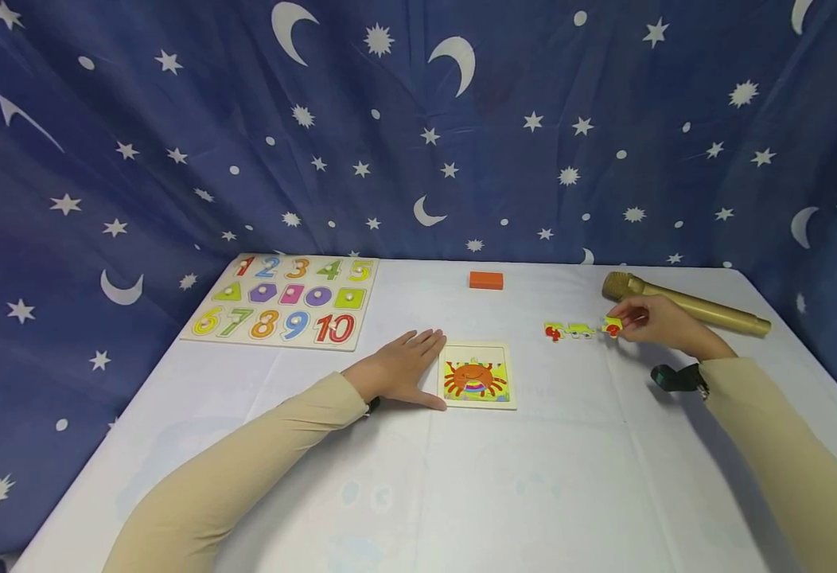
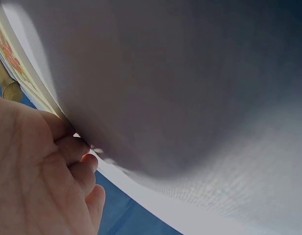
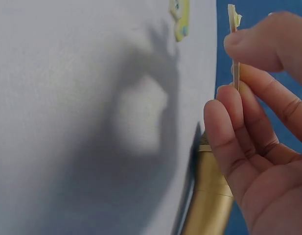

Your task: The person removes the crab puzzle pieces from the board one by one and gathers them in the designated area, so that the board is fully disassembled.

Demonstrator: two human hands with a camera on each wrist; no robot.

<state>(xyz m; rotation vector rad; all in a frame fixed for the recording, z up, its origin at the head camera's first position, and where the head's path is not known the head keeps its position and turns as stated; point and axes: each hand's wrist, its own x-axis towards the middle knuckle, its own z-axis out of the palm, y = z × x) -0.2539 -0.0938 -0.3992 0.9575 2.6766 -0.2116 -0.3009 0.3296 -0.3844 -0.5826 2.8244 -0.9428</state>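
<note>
1. Table (image 1: 533, 493), white-clothed; far edge along the starry curtain (image 1: 390, 199), mid-frame; cloth stretches across lower centre, between the sleeves (image 1: 247, 469).
2. Puzzle tray (image 1: 479, 405), centre; crab picture (image 1: 474, 380) upright; left hand (image 1: 404, 368), fingers extended, thumb splayed, at the tray's left edge.
3. Puzzle piece (image 1: 613, 326), right of centre; pinched in right hand (image 1: 653, 322); edge-on in right wrist view, long axis near vertical; two loose pieces (image 1: 580, 330) just left.
</note>
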